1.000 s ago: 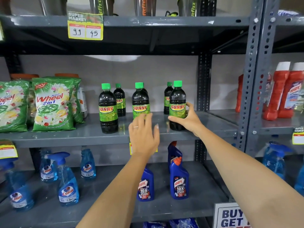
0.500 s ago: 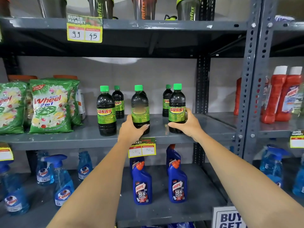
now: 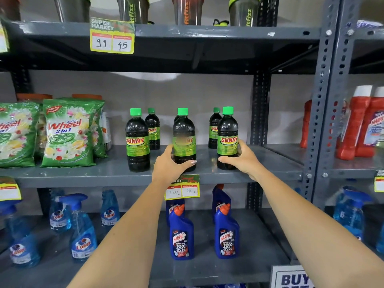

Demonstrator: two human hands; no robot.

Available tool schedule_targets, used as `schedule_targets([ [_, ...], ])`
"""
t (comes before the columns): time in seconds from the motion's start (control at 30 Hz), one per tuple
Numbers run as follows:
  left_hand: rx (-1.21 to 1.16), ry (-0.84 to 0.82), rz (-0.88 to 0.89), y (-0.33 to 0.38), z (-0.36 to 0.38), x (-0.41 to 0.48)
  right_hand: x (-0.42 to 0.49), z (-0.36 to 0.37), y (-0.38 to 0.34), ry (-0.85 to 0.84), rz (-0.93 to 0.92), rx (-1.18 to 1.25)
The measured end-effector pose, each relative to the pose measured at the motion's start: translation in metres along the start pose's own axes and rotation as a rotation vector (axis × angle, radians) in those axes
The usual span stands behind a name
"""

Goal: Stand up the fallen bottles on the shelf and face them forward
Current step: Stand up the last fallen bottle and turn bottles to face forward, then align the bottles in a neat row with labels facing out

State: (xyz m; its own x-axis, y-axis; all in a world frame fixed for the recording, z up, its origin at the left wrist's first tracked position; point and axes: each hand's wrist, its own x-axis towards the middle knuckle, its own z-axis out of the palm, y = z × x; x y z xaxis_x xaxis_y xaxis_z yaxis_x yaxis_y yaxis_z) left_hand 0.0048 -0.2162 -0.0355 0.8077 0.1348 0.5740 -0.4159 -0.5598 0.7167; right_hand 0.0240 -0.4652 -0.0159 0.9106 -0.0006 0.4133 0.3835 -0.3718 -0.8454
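Several dark Sunny bottles with green caps stand upright on the grey middle shelf point(image 3: 108, 173). My left hand point(image 3: 169, 166) grips the base of the middle front bottle point(image 3: 184, 138), whose label is blurred. My right hand point(image 3: 239, 160) wraps the lower part of the right front bottle point(image 3: 227, 134), label facing forward. The left front bottle point(image 3: 137, 140) stands free with its label forward. Behind them stand two smaller-looking bottles, one back left point(image 3: 153, 129) and one back right point(image 3: 214, 127).
Green Wheel detergent bags point(image 3: 68, 132) fill the shelf's left. Red Harpic bottles point(image 3: 359, 125) stand on the right bay. Below are blue Colin sprays point(image 3: 83, 231) and blue Harpic bottles point(image 3: 181, 233). A yellow price tag point(image 3: 182, 189) hangs under my left hand. Shaker cups point(image 3: 133, 9) line the top shelf.
My left hand rose from in front of the shelf edge and closed around the middle front bottle's base. Its label has gone blurry. My right hand stays on the right bottle.
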Motion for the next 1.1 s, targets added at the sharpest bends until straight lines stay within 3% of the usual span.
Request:
schedule_targets([
  [0.5,-0.024,-0.143,0.005,-0.004,0.000,0.011,0.003,-0.005,-0.004,-0.121,0.025,0.080],
  [0.83,-0.069,-0.182,0.002,-0.002,-0.004,0.006,-0.003,-0.003,-0.009,-0.113,0.019,0.045],
  [0.9,-0.066,-0.180,0.000,0.003,-0.010,0.000,-0.010,-0.001,-0.010,0.017,0.016,0.080],
  [0.93,-0.068,-0.127,0.013,0.004,-0.016,-0.004,-0.015,0.001,-0.010,0.171,-0.026,0.077],
  [0.97,-0.055,-0.027,0.066,0.004,-0.023,-0.009,-0.022,0.006,-0.009,0.366,-0.140,0.030],
  [1.03,0.040,0.264,0.276,-0.001,-0.044,-0.017,-0.033,0.020,-0.010,0.732,-0.554,-0.202],
  [1.1,0.125,0.538,0.389,-0.013,-0.070,-0.014,-0.037,0.042,-0.022,0.848,-0.863,-0.323],
])
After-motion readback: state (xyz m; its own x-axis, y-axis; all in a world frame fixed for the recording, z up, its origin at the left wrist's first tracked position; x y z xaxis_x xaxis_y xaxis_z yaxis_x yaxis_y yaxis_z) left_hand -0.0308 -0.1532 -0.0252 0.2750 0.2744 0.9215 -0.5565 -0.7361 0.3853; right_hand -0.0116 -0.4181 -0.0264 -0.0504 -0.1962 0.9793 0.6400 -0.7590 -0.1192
